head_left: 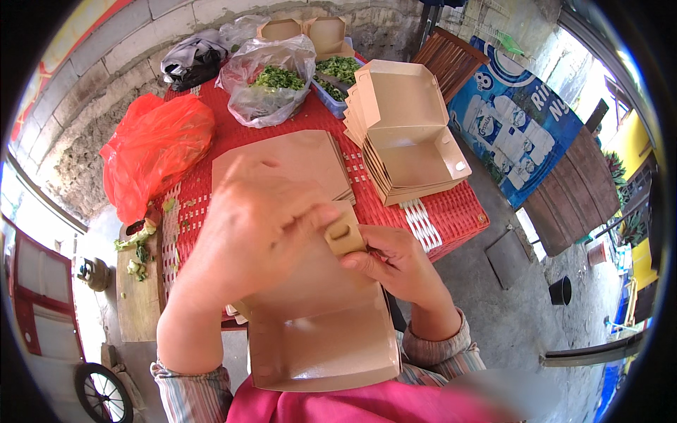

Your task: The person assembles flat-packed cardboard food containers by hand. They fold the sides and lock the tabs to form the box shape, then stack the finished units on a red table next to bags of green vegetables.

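- The left hand (257,225) lies over the upper part of a brown cardboard box (321,345) that is partly folded; its fingers curl down onto the cardboard near a small slotted tab (344,235), gripping the box there.
- The right hand (395,264) pinches the same tab from the other side, thumb and forefinger closed narrowly on its lower edge.
- The box is held in front of the person's body, just off the near edge of the red table (451,211); its open bottom part faces the camera above a pink garment (338,405).
- Behind the hands, near the middle of the table, lies a flat stack of unfolded brown blanks (310,158), partly hidden by the left hand.
- By the right edge of the table stands a nested pile of folded boxes with their lids open (409,134).
- At the far edge a clear plastic bag of chopped greens (271,81) sits just beside a blue tray (333,97) of more greens, with two more open cartons (310,32) behind them.
- At the far left corner lies a dark bundle of cloth (190,60); a red plastic bag (151,151) bulges over the left edge.
- Off the left edge, a wooden board (137,296) carries scraps of green vegetable.
- Past the right edge, on the concrete floor, lean a blue printed banner (515,134) and a brown wooden panel (575,194).
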Motion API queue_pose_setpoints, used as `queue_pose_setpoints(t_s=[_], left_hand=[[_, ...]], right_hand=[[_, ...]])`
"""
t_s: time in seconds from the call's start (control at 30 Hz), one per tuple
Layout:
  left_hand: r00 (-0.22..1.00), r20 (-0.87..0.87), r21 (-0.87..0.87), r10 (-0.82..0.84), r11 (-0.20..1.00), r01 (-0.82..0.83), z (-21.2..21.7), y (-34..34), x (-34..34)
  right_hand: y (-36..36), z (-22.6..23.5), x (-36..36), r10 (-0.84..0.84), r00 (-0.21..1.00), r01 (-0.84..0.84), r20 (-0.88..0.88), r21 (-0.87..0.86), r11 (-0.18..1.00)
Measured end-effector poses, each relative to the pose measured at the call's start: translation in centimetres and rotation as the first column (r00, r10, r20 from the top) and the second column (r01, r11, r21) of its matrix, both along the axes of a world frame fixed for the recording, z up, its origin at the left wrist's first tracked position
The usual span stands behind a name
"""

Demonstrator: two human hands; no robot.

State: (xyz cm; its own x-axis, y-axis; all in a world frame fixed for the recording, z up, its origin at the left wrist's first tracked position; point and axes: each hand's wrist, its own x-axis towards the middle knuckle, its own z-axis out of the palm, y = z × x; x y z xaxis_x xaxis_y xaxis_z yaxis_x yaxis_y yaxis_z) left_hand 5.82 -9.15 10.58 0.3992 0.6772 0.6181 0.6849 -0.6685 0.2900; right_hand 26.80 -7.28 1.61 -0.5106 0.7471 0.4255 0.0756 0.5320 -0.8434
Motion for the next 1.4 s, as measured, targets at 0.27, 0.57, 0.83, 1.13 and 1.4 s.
queue_pose_setpoints(t_s=[0.27,0.57,0.83,1.13,1.4], left_hand=[[0.972,0.094,0.386,0.214,0.893,-0.233,0.6,-0.8,-0.5],[0.476,0.783,-0.398,0.401,0.911,-0.112,-7.4,-4.8,-2.7],[0.313,0.766,-0.639,0.561,0.714,0.286,-10.4,-5.8,-3.6],[0.326,0.832,-0.500,0.449,0.861,0.091,-10.7,-5.2,-2.8],[0.430,0.853,-0.221,0.296,0.951,-0.215,-8.4,-4.9,-0.9]], right_hand=[[0.6,-0.1,0.0,-0.140,0.982,0.142,-0.127,0.010,0.990],[0.8,0.4,-0.7,-0.249,0.805,0.165,-0.538,-0.200,0.966],[0.8,0.1,-0.2,-0.311,0.850,0.355,-0.425,0.026,0.934],[1.1,1.2,0.9,-0.191,0.975,0.200,-0.111,0.079,0.977],[0.0,2.1,1.0,-0.332,0.898,0.247,0.289,0.292,0.924]])
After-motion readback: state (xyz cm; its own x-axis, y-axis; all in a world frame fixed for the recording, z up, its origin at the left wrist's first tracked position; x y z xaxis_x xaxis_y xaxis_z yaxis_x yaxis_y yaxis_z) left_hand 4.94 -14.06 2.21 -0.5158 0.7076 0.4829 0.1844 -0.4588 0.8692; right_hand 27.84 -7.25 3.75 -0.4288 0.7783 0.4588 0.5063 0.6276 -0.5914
